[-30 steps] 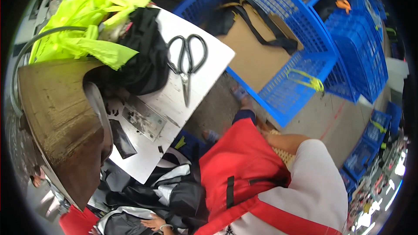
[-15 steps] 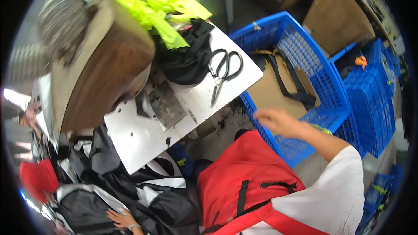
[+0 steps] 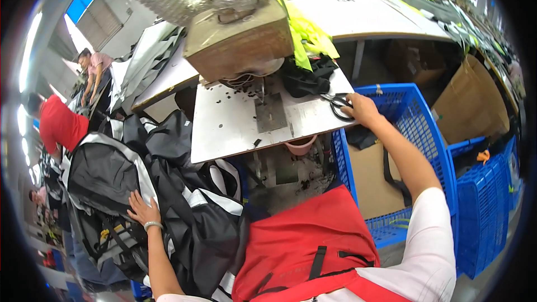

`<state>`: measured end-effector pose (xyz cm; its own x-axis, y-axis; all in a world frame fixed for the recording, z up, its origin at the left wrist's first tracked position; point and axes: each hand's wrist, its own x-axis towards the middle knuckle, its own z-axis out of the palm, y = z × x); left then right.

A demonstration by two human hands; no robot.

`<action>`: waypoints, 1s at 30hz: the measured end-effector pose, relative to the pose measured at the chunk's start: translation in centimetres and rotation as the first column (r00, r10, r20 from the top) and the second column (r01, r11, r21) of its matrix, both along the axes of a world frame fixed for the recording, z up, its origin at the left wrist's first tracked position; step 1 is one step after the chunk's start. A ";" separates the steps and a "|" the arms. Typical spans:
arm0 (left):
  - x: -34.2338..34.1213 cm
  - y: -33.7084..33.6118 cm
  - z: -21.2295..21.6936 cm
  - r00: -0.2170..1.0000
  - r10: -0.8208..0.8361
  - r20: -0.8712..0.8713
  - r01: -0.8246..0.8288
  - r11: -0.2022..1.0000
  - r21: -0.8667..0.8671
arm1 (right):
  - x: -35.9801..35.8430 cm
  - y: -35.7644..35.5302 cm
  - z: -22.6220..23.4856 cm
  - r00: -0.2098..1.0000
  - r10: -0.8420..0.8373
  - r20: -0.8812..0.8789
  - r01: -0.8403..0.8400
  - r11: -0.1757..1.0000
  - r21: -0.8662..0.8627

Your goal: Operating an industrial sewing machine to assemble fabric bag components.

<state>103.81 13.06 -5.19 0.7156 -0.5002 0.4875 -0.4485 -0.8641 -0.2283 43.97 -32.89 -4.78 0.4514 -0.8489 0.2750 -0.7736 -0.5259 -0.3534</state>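
My right hand (image 3: 363,111) is closed on the black-handled scissors (image 3: 339,113) at the right edge of the white machine table (image 3: 215,134). The blades point left, partly hidden beside a black cloth (image 3: 307,78). My left hand (image 3: 144,211) lies flat, fingers spread, on a black bag piece (image 3: 106,165) with light grey edging. That piece rests on a heap of black and grey sewn fabric (image 3: 207,246) at my left. A metal plate (image 3: 271,113) is set in the tabletop under the machine's boxy brown housing (image 3: 240,39), and dark scraps are scattered around it.
A blue plastic crate (image 3: 433,151) stands at my right with cardboard (image 3: 377,182) and a black strap inside; more blue crates (image 3: 484,207) are beyond. Bright yellow fabric (image 3: 307,33) lies behind the table. A pink pot (image 3: 301,145) sits below it. Co-workers are at far left.
My right hand has moved from above the crate up to the scissors and taken hold of them. My left hand remains on the bag piece. The view has tilted up.
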 end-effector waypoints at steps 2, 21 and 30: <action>-0.2 -0.7 0.1 1.000 -0.011 0.013 0.011 1.000 0.026 | 0.8 -0.2 -0.7 0.994 -0.109 -0.009 0.109 0.994 0.004; -0.7 -0.3 0.1 0.997 -0.066 0.050 0.069 0.995 -0.067 | 3.1 -0.5 0.6 0.988 -0.148 -0.050 0.154 0.978 0.142; -1.1 -0.4 0.1 0.995 -0.099 -0.004 0.098 0.990 -0.097 | -0.1 -1.2 3.1 0.958 0.052 -0.281 0.076 0.902 0.425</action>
<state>102.66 12.62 -5.12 0.6695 -0.5193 0.5312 -0.5343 -0.8334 -0.1414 43.90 -34.14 -1.67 0.4442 -0.8599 -0.2514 -0.8785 -0.3631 -0.3104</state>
